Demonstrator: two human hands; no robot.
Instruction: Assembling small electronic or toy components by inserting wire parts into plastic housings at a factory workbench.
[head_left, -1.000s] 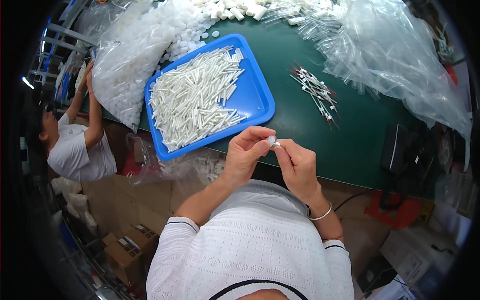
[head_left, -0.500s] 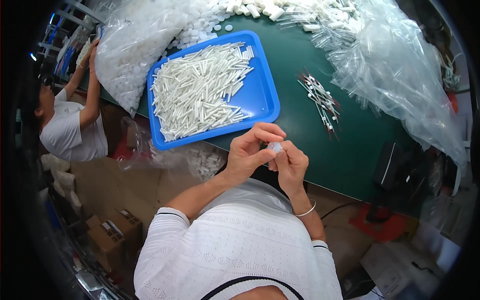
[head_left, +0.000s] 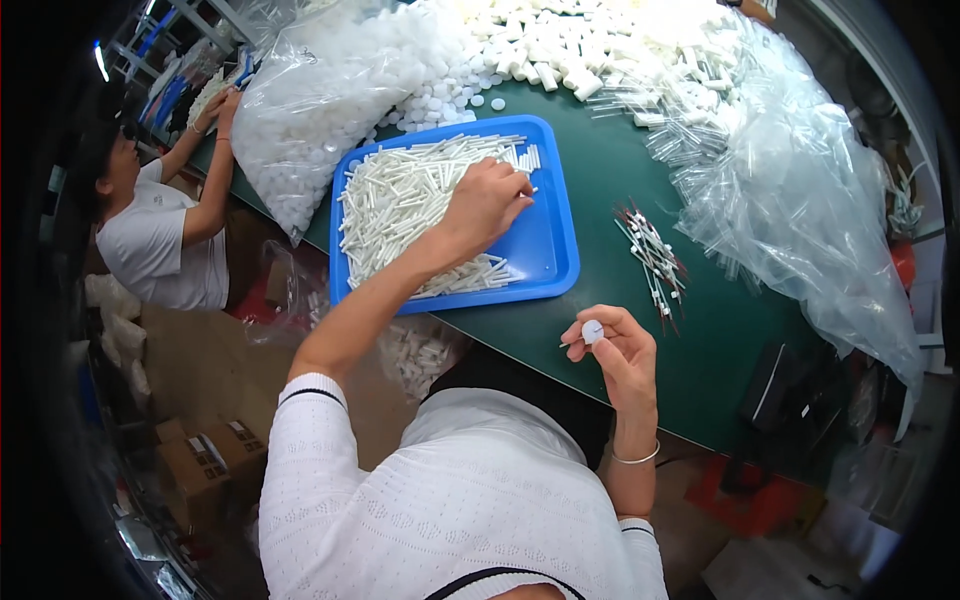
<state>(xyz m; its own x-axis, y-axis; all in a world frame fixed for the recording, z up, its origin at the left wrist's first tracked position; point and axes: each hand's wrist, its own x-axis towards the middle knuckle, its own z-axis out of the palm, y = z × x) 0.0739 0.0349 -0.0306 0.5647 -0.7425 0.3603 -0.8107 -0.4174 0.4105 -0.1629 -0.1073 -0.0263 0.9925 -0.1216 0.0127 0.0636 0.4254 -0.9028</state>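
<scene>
The left hand [head_left: 487,205] is held over the blue tray [head_left: 545,265], with its fingers bent down at the right part of the heap of thin white tubes [head_left: 395,205]; the fingertips are partly hidden, so it cannot be told whether a tube is pinched there. By the right hand [head_left: 622,362], a round white cap [head_left: 593,331] is pinched between thumb and fingers, raised near the front edge of the green table [head_left: 610,285], to the right of the tray. A short pale end can be seen beside the fingers of that hand, but what it belongs to cannot be made out. The right wrist is circled by a bracelet [head_left: 636,459]. The tubes are spread over most of the tray, and its right part is left bare. To the right of the tray, a loose bundle of thin wires [head_left: 652,260] is laid on the table. Beyond the tray's far left corner, many white caps are held in a clear bag [head_left: 305,130], and more are scattered beside it. At the far side, white cylinders [head_left: 560,60] are piled next to clear tubes [head_left: 668,140], which are partly covered by a large plastic sheet [head_left: 790,215]. At the left, a co-worker [head_left: 165,245] is seen with both arms stretched forward.
</scene>
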